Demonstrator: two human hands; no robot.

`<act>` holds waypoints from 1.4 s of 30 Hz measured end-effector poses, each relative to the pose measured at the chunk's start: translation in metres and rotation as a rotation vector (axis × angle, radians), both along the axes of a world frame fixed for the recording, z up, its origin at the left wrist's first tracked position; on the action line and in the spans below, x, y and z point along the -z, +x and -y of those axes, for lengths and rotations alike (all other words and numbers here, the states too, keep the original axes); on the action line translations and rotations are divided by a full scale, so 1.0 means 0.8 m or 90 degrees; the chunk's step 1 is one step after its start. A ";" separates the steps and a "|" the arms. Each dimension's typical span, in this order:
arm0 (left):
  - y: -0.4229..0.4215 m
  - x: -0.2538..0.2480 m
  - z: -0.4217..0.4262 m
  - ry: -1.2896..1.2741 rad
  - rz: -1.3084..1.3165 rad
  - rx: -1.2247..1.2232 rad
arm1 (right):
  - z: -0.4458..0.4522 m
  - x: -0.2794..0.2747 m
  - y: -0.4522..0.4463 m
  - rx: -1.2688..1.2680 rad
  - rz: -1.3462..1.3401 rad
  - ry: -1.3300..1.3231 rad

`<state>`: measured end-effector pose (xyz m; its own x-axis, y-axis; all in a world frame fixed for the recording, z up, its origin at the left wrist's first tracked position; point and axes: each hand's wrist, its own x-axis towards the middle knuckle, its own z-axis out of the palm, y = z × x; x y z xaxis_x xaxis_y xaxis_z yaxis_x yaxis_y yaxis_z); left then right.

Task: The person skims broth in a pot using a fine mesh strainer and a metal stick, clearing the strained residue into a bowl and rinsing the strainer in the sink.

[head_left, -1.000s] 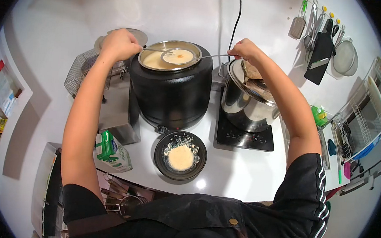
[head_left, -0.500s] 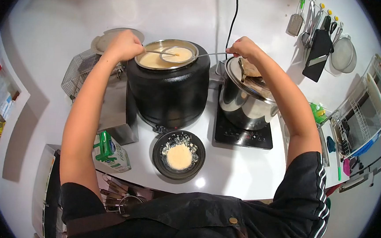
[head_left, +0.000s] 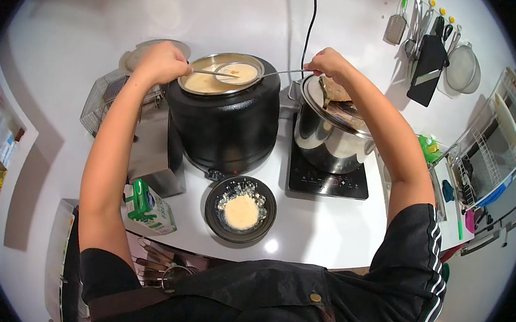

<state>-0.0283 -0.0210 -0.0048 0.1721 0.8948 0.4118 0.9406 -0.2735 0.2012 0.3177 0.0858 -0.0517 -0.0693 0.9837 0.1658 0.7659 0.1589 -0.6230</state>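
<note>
A round black soup warmer [head_left: 225, 123] holds a metal pot of creamy yellowish soup [head_left: 199, 84]. My right hand [head_left: 328, 63] is closed on the thin handle of a round sieve [head_left: 238, 66], which sits in the soup at the pot's right side. Inside the sieve lie creamy liquid and a small orange bit. My left hand [head_left: 163, 63], left of the warmer, grips a slim stick-like utensil [head_left: 213, 73]. Its tip reaches into the sieve; its exact kind is unclear. In front of the warmer stands a black bowl [head_left: 212, 220] with creamy liquid and white lumps up its wall.
A lidded steel pot [head_left: 325, 142] stands on a black induction cooktop [head_left: 327, 184] at the right. A green-and-white carton [head_left: 152, 207] and a steel box [head_left: 156, 160] are at the left, with a wire basket [head_left: 98, 99] behind. Utensils hang on the wall, including a black grater [head_left: 427, 65].
The view has shifted slightly. Both hands keep their holds, and the sieve stays at the right side of the soup. The orange bit and utensil tip have moved a little within the sieve.
</note>
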 end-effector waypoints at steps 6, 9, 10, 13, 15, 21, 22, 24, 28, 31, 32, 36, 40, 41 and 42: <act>-0.004 -0.004 0.003 -0.046 0.003 -0.047 | -0.002 0.003 -0.001 0.017 -0.016 -0.009; 0.004 -0.006 0.014 -0.029 -0.018 -0.067 | 0.000 0.002 -0.001 0.004 -0.022 -0.005; 0.004 -0.007 0.013 -0.029 -0.018 -0.068 | 0.001 0.000 -0.001 0.004 -0.022 -0.005; 0.005 -0.004 0.010 0.021 -0.076 -0.094 | 0.004 0.002 -0.002 0.004 -0.018 -0.016; 0.010 -0.004 0.010 -0.025 -0.039 -0.039 | 0.006 0.004 -0.004 -0.005 -0.090 -0.009; 0.028 -0.004 -0.004 0.038 -0.058 -0.014 | 0.004 0.004 -0.004 -0.001 -0.080 -0.004; 0.028 -0.003 -0.012 0.036 -0.057 -0.016 | 0.005 0.004 -0.005 -0.003 -0.079 -0.005; 0.032 0.000 -0.022 0.061 -0.100 -0.061 | 0.005 0.002 -0.001 -0.015 -0.022 0.007; 0.036 0.006 -0.037 0.048 -0.051 -0.021 | 0.002 0.004 0.002 -0.033 -0.024 0.022; 0.035 0.005 -0.043 0.062 -0.116 -0.040 | 0.002 0.005 0.000 0.006 -0.020 0.003; 0.034 0.003 -0.041 0.029 -0.097 -0.057 | 0.002 0.006 -0.001 0.007 -0.020 0.008; 0.033 -0.005 -0.029 -0.035 -0.049 -0.023 | 0.002 0.003 -0.001 0.016 -0.016 -0.002; 0.023 -0.004 -0.023 -0.030 -0.074 -0.062 | -0.001 0.001 -0.002 0.008 0.048 0.006; 0.021 -0.002 -0.020 -0.047 -0.037 -0.039 | -0.001 0.002 -0.002 0.008 0.026 0.011; 0.020 -0.001 -0.018 -0.064 0.000 -0.017 | -0.002 0.003 -0.003 0.008 0.004 0.015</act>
<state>-0.0123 -0.0067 -0.0040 0.1481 0.9361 0.3191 0.9471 -0.2271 0.2266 0.3156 0.0870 -0.0538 -0.0587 0.9802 0.1891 0.7718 0.1647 -0.6142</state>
